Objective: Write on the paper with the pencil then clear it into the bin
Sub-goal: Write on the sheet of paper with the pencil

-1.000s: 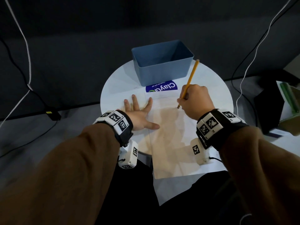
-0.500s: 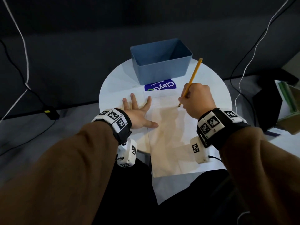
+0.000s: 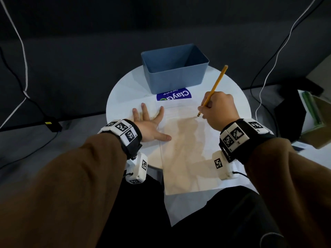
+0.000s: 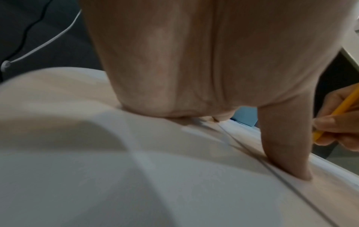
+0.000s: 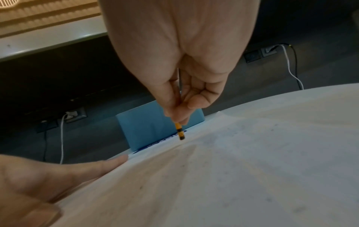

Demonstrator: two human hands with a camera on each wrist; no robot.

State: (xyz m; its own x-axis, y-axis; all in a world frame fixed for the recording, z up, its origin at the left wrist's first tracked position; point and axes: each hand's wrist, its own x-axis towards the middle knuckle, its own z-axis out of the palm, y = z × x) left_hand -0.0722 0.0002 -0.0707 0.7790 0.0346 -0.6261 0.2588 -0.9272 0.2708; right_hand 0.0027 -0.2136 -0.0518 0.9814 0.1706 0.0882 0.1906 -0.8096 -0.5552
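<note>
Paper (image 3: 186, 154) under pencil (image 3: 213, 90), right hand (image 3: 219, 111), "ClayGo" sticker (image 3: 174, 94)

Head camera looks steeply down on the paper (image 3: 182, 149); both wrist cameras skim it closely, facing the bin (image 5: 149, 127).

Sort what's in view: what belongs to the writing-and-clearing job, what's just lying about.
Job: paper, pencil in right hand, left hand pressing the paper, bin.
Lying about: sticker, cables, black box.

A round white table (image 3: 125, 90) bears the paper (image 3: 186, 158), a blue bin (image 3: 175, 77) and a sticker (image 3: 174, 95).
</note>
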